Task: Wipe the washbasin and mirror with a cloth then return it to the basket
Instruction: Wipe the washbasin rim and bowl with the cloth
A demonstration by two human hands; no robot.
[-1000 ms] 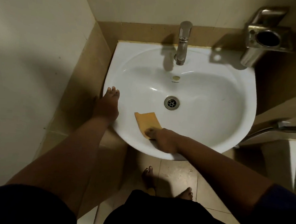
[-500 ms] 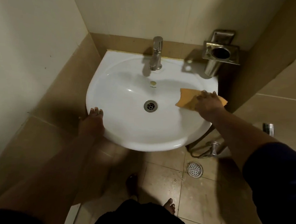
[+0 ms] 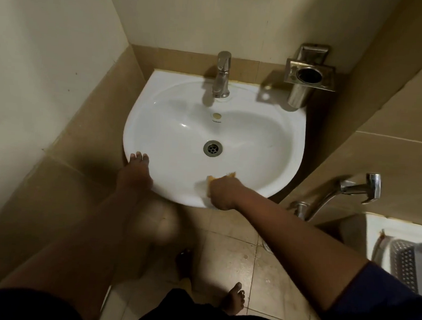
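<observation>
The white washbasin (image 3: 177, 123) hangs in the corner, with a metal tap (image 3: 222, 74) at its back and a drain (image 3: 213, 148) in the middle. My right hand (image 3: 224, 191) grips an orange cloth (image 3: 222, 176) against the basin's front inner rim; only the cloth's upper edge shows past my fingers. My left hand (image 3: 135, 171) rests on the basin's front left rim, fingers straight. The mirror is out of view. A grey perforated basket (image 3: 406, 263) shows at the right edge.
A steel holder (image 3: 309, 74) is fixed to the wall right of the tap. A second tap (image 3: 351, 190) juts from the right wall below the basin. Tiled walls close in left and right. My bare feet (image 3: 233, 297) stand on the tiled floor.
My right hand has swept the cloth from the basin's right side back down to the front rim. My left hand stays on the left rim. The camera has shifted.
</observation>
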